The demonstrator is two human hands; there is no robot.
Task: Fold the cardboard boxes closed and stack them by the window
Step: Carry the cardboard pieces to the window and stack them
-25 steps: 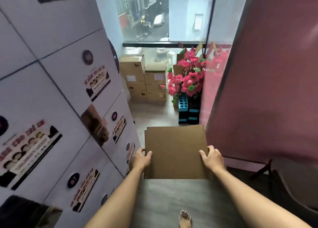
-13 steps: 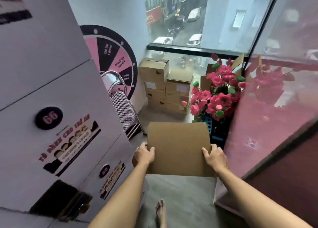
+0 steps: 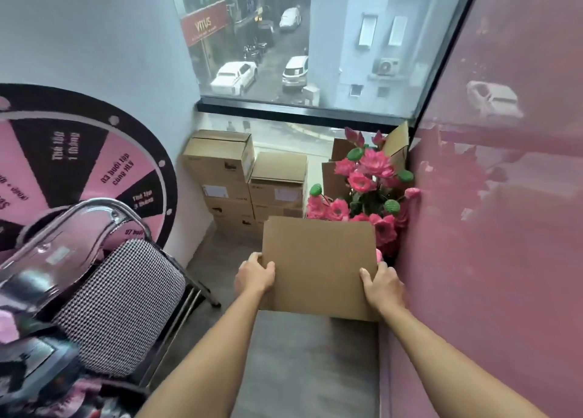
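A closed brown cardboard box (image 3: 318,263) is carried in front of me, its flat top facing up. My left hand (image 3: 254,275) grips its left edge and my right hand (image 3: 381,288) grips its right edge, thumbs on top. Ahead, under the window (image 3: 315,38), stand two stacks of closed cardboard boxes: a taller left stack (image 3: 220,177) and a lower right stack (image 3: 279,187). The carried box hides the floor just in front of the stacks.
A folded chair with a chrome frame and checked cushion (image 3: 116,304) leans at the left below a pink and black prize wheel (image 3: 79,171). Pink artificial flowers (image 3: 366,190) and open cardboard (image 3: 397,143) fill the right corner beside a pink wall (image 3: 504,228). Grey floor (image 3: 303,361) runs between.
I have moved closer to the window; the box stacks and flowers are nearer and larger. The white lockers at the left have passed out of view. Both hands keep the same hold on the box.
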